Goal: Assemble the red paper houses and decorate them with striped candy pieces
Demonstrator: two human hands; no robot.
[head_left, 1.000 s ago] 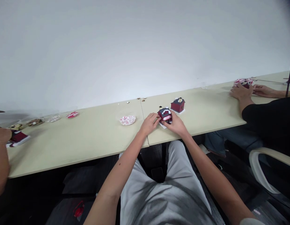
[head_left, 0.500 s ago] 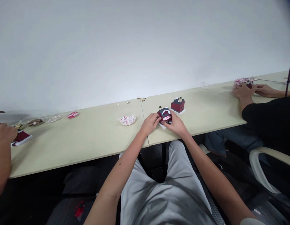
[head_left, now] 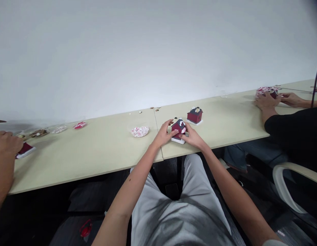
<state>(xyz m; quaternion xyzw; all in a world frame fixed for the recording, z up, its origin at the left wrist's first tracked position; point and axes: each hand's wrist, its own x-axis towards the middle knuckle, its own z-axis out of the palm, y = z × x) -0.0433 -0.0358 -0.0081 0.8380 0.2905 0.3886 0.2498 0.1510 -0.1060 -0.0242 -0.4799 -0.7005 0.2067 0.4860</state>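
A small dark red house (head_left: 175, 127) with a dark roof, white trim and a red-and-white striped piece stands near the table's front edge, between my hands. My left hand (head_left: 163, 134) holds its left side, thumb across the red wall. On the right side, my right hand (head_left: 193, 136) grips it with thumb and fingers. A second red house (head_left: 194, 116) with a white base stands just behind, to the right. To the left, a clear bag or dish of red-and-white pieces (head_left: 139, 132) lies on the table.
Small loose bits (head_left: 157, 109) lie by the wall along the table (head_left: 102, 147). Several bags of parts (head_left: 38, 133) sit at the left, near another person's hand (head_left: 6, 145). At the right, a person's hands (head_left: 268, 100) work by a white chair arm (head_left: 283, 184).
The held house has turned, so a plain red wall now faces me and the striped piece sits at its right. My left hand's fingers have spread around its left side.
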